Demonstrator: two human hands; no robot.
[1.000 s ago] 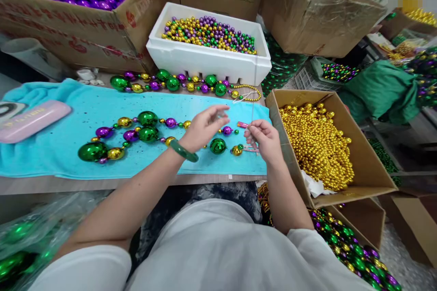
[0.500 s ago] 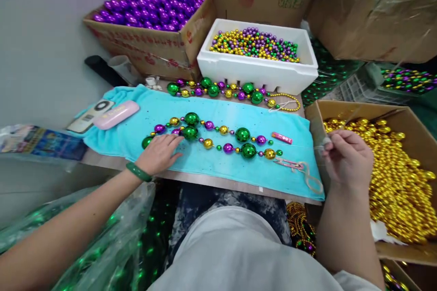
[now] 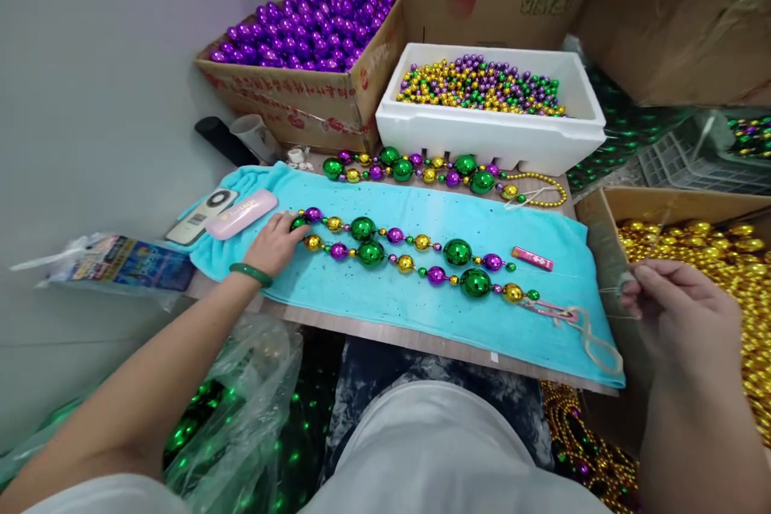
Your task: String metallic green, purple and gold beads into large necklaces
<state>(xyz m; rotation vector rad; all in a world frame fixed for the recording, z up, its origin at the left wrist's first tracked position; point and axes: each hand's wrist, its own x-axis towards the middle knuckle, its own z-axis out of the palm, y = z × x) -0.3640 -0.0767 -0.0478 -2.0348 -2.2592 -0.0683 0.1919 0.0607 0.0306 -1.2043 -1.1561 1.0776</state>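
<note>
Vs half a sec ago, I see the left hand (image 3: 274,245) has slid further toward the towel's left end, and the bead strand (image 3: 415,253) looks stretched out longer and straighter across the turquoise towel (image 3: 385,301); the right hand (image 3: 687,321) has pulled further right, off the towel's right edge and over the box of gold beads (image 3: 723,257). A sec ago both hands were close together near the towel's right-center, so they're now well apart. Left hand lies palm down, fingers loosely spread, fingertips (image 3: 294,223) touching the strand's left end where it loops back, just beside the pink case (image 3: 241,214) at the towel's left edge. Strand runs in two rows diagonally from there to the front right corner, w/ big green, purple and gold balls, ending near a loop of pale cord (image 3: 593,341). Right hand's thumb and forefinger are pinched narrow on sth small and thin, prob. thread; I can't tell exactly what. A small pink stick (image 3: 532,259) lies on the towel's right part, apart from both hands. A second bead strand (image 3: 434,170) lies along the worktop's back edge, in front of the white foam box (image 3: 491,132) of mixed beads; a carton of purple balls (image 3: 313,56) sits at the back left.
</note>
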